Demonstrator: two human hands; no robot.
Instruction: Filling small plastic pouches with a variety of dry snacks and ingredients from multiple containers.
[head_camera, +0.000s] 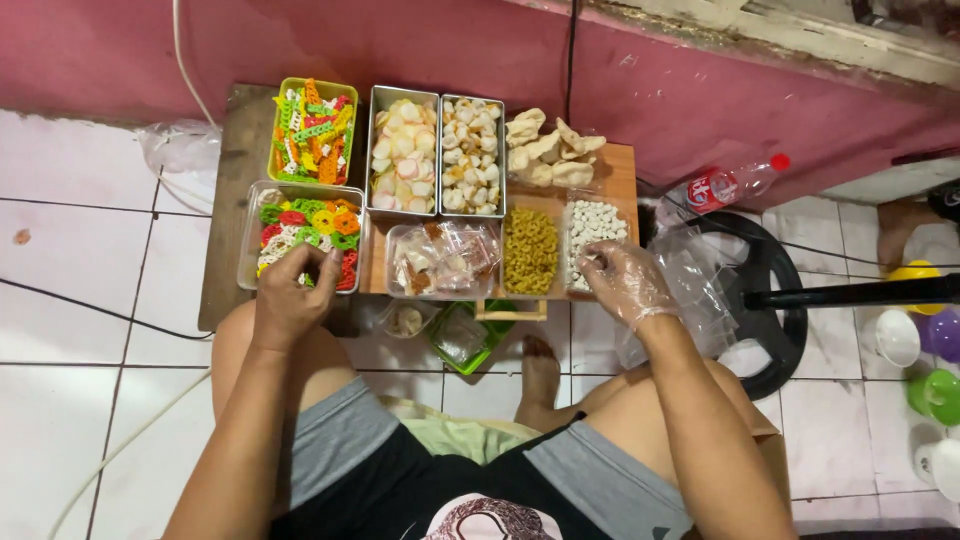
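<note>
We reach with both hands into the trays on the low wooden surface (620, 170). Our left hand (290, 295) is curled, fingers down, over the near edge of the clear tub of coloured ring crackers (300, 225), apparently pinching a few, though the fingertips are hidden and we cannot tell for sure. These pieces look light, dry and brittle (easy to crush), so they are best taken loosely in a small cluster from the top. Our right hand (625, 280), in a thin plastic glove, lies with fingers spread and relaxed at the near end of the tray of small white pellets (597, 225), touching them without gripping. Both forearms slope down from our knees, wrists bent slightly.
</note>
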